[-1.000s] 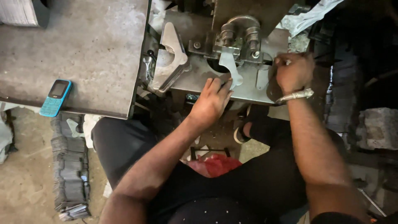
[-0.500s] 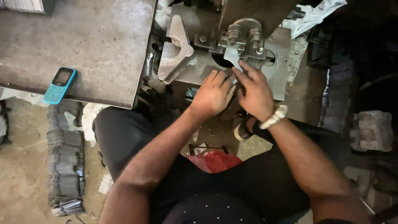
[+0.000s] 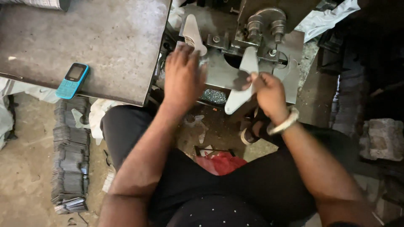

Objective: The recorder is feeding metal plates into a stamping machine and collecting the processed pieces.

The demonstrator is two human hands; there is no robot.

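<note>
The grey work table [image 3: 84,46] bears a blue phone [image 3: 72,80]; beside it stands the metal press [image 3: 252,46]. A tall stack of cut blanks [image 3: 69,164] lies on the floor. The left hand [image 3: 182,77], fingers spread and holding nothing, rests by another blank. The right hand [image 3: 269,94] pinches one flat metal blank [image 3: 244,80] just at the die, seemingly not yet seated.

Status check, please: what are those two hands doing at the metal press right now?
Right hand grips a flat metal blank at the press. Left hand rests on the stack of blanks. Nothing in the way.
</note>
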